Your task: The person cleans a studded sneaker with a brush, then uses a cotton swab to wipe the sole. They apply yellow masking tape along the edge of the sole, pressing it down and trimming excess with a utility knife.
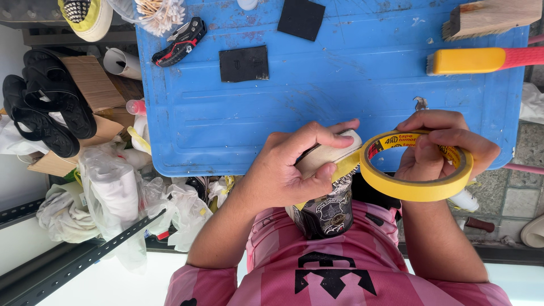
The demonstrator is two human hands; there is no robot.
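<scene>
While the left hand (283, 170) grips the pale rubber toe of a dark patterned shoe (328, 187), the right hand (436, 150) clasps a yellow ring-shaped roll of masking tape (416, 187).

A yellow strip of tape (347, 164) runs from the roll to the toe, pinned under the left thumb. Beyond both hands lies a scuffed blue plastic board (317, 96); a yellow-and-red handled brush (481, 59) sits beyond the right hand, a black square pad (243, 63) beyond the left.

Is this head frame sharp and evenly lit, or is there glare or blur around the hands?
Head view: sharp on both hands, left hand and right hand, and the tape roll; bright even daylight, soft shadows on the blue board; the pale floor bottom left looks washed out.
</scene>
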